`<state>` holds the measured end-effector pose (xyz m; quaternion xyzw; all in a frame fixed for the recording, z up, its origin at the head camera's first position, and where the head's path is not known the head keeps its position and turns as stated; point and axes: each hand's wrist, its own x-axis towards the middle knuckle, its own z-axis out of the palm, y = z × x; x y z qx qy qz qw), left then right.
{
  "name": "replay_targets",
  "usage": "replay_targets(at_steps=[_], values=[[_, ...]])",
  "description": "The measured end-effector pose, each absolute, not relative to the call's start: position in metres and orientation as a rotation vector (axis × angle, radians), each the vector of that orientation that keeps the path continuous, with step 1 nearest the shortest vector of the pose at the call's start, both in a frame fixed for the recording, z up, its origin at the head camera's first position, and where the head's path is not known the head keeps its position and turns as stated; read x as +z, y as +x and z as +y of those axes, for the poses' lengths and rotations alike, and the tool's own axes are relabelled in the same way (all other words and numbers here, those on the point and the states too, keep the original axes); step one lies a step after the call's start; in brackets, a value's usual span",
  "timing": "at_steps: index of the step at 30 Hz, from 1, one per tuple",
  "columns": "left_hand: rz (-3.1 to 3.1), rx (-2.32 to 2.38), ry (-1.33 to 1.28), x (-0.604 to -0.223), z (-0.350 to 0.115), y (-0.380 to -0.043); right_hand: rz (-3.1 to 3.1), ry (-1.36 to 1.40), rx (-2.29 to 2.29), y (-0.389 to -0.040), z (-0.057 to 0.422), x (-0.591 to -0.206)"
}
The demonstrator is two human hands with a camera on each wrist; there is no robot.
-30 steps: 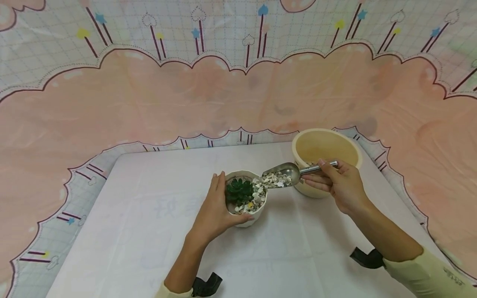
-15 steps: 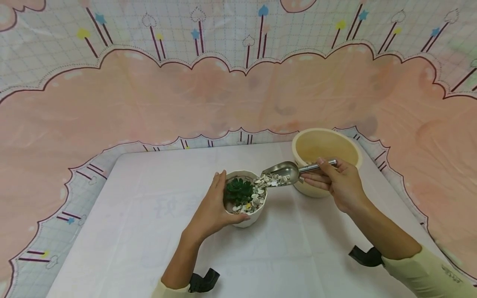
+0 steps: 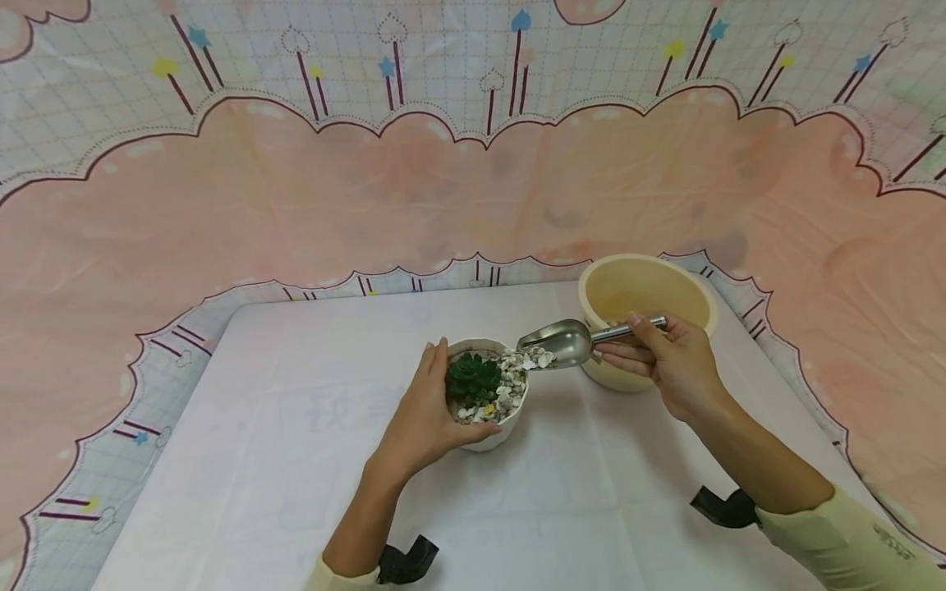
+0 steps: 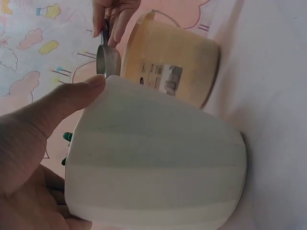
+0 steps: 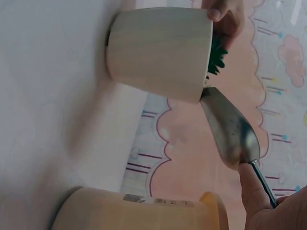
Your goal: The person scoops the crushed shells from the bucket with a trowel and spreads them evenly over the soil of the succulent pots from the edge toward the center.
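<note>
A white faceted flower pot [image 3: 497,437] stands on the white table, holding a green succulent [image 3: 473,376] and pale stone chips [image 3: 510,386] around its right and front sides. My left hand [image 3: 421,427] grips the pot's rim, thumb at the front, fingers along the left side. In the left wrist view the thumb [image 4: 72,101] presses on the rim. My right hand [image 3: 687,369] pinches the handle of a metal scoop [image 3: 567,340]. The scoop's tip meets the pot's right rim, with some chips near that tip. In the right wrist view the scoop [image 5: 229,128] slants up to the rim.
A cream plastic bucket [image 3: 650,283] stands behind and beneath the right hand; in the left wrist view it bears a label [image 4: 160,76]. A patterned cloth [image 3: 443,197] hangs behind the table [image 3: 296,394]. Black straps [image 3: 408,560] sit at both wrists.
Stone chips in the scoop have slid toward its tip and onto the pot's right side, so fewer lie in the scoop. Both hands have barely moved.
</note>
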<state>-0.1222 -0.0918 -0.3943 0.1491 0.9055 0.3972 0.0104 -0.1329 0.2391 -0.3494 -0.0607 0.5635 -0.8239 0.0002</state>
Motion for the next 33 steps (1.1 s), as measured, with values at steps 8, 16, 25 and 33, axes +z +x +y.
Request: replay_targets(at_steps=[8, 16, 25, 33], values=[[2.763, 1.258, 0.565, -0.394, -0.099, -0.128, 1.772, -0.2, -2.593, -0.133, 0.24, -0.351], [2.764, 1.235, 0.555, -0.393, -0.098, -0.127, 1.77, -0.189, -2.611, -0.134, 0.238, -0.352], [2.878, 1.136, 0.447, -0.391, -0.09, -0.119, 1.755, -0.189, -2.624, -0.134, 0.235, -0.353], [2.858, 1.139, 0.501, -0.394, -0.094, -0.124, 1.797, -0.173, -2.618, -0.135, 0.233, -0.353]])
